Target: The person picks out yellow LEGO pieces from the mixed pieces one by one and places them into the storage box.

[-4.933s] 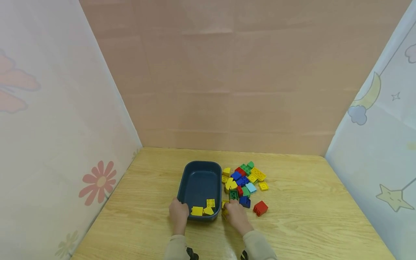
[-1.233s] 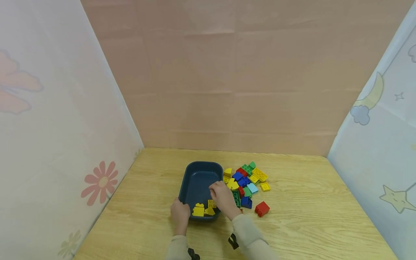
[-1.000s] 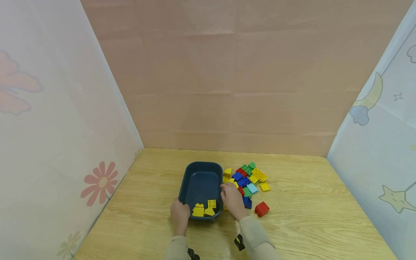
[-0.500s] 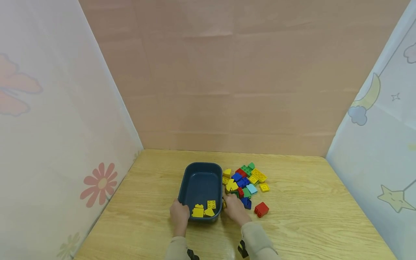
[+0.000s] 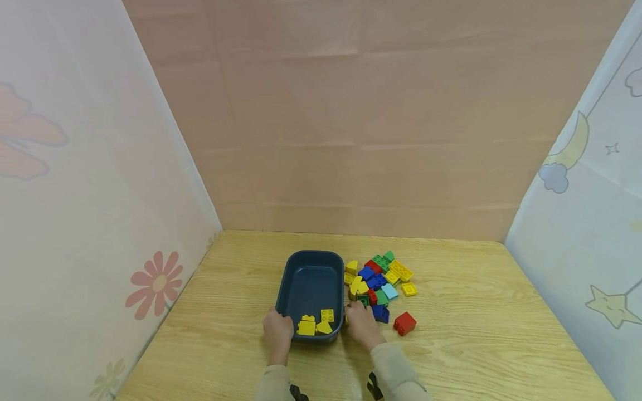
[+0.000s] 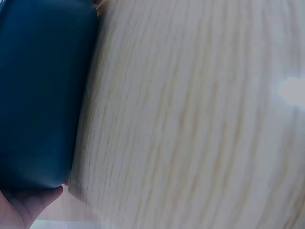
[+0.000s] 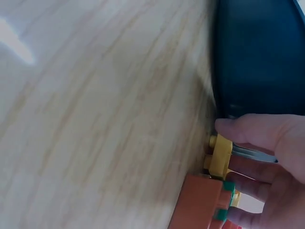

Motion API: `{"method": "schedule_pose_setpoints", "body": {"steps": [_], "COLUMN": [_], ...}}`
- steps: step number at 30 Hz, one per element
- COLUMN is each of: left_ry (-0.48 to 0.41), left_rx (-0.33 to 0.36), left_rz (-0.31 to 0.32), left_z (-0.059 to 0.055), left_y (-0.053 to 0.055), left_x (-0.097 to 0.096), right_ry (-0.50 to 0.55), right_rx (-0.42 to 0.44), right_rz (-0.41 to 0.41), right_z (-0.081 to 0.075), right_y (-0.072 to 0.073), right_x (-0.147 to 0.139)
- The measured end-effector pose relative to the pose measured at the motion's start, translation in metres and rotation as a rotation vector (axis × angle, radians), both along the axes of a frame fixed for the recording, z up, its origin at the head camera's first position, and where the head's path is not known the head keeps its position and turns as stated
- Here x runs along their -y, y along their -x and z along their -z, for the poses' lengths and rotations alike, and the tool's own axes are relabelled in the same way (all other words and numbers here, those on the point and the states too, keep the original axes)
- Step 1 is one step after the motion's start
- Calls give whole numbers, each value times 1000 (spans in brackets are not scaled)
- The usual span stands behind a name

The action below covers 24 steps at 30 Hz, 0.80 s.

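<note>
A dark blue tray [image 5: 313, 255] lies on the table with several yellow bricks [image 5: 306, 327] at its near end. My left hand [image 5: 278, 331] grips its left rim near the front corner; the thumb [image 6: 45, 199] shows against the outer wall in the left wrist view. Just outside the tray's right wall, my right hand [image 5: 362, 323] has thumb and fingers around a small yellow brick [image 7: 220, 156]. Below that brick in the right wrist view lies an orange-brown brick [image 7: 195, 202], which the hand hides in the head view.
Right of the tray spreads a loose pile of bricks: blue [image 5: 376, 280], green [image 5: 382, 298], light blue [image 5: 389, 291], red and yellow [image 5: 400, 270]. A red brick [image 5: 404, 323] lies apart, nearer the front. Papered walls border the wooden table [image 5: 466, 312].
One more yellow brick is in the tray than at first. My right hand has gone from over the tray back down to the bricks at its right. The left hand stays on the rim.
</note>
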<state>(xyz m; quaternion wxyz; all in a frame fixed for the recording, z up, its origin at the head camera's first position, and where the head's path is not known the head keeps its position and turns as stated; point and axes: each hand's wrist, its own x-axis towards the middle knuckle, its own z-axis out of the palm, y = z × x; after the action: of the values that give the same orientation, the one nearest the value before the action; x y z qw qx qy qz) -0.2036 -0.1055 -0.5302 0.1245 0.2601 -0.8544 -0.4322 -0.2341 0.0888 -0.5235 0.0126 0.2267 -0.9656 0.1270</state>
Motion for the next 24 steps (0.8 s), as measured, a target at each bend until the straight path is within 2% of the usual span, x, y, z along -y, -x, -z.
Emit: {"method": "schedule_pose_setpoints", "body": {"steps": [17, 24], "left_ry": [10, 27], "left_rx": [-20, 0], "left_rz": [-10, -23], "left_z": [0, 1], "left_y": [1, 1], "left_x": [-1, -1], "right_ry": [-28, -2], "right_rx": [-63, -150], "right_rz": [-2, -69], "right_z": [8, 11], "right_y": [-1, 2], "right_x": [1, -1]}}
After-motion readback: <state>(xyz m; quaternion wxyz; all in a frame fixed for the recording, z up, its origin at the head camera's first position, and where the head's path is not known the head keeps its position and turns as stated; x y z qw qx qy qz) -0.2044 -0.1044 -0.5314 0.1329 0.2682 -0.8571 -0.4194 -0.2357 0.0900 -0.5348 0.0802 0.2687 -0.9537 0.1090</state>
